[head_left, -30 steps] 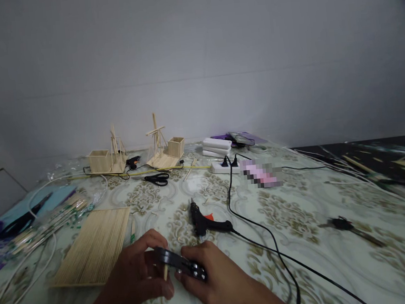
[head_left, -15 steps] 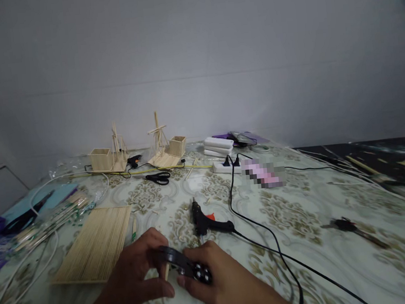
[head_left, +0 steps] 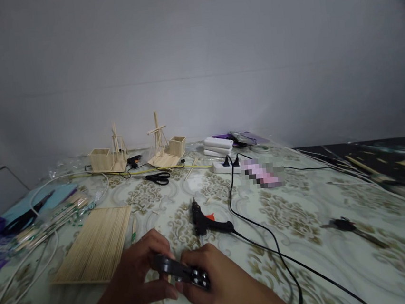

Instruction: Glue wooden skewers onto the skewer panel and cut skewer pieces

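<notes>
Black hand tool (head_left: 180, 270) dipped slightly, still this side of the glue gun (head_left: 202, 222); right hand (head_left: 216, 278) clamped round it, left hand (head_left: 142, 272) curled at its tip, can't tell if pinching.

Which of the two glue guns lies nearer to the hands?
The front gun, beyond the right hand; the back gun lies beside the left wooden model.

Plain grey wall (head_left: 191, 38) behind, thin horizontal seam (head_left: 117, 85). Bench (head_left: 315, 263) up near it, pale cover (head_left: 290, 213) with brown scrollwork. Dark surface (head_left: 326, 152) right, floor or not unclear. Light dim, cool.
</notes>
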The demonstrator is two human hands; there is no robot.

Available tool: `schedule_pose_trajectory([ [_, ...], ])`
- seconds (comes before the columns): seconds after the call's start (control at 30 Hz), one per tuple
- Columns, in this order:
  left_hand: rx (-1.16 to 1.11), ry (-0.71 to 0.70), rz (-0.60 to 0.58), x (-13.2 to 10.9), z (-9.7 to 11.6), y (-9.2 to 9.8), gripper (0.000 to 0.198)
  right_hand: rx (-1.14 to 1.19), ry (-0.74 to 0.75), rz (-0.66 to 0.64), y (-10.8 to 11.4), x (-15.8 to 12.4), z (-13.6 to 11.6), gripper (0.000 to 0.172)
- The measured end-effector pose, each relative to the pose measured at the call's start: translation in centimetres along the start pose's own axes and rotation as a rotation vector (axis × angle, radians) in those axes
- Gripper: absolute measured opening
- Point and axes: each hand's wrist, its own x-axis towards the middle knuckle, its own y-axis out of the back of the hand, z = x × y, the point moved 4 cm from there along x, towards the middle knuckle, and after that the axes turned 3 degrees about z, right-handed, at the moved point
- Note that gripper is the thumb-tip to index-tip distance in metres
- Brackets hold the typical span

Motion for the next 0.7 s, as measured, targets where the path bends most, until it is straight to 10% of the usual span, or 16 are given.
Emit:
schedule_pose_trajectory([
  [0.7,0.242,-0.157,-0.104,-0.8,1.6,-0.4,0.043,-0.132,0.163,0.205,0.2,0.0,0.4,0.016],
])
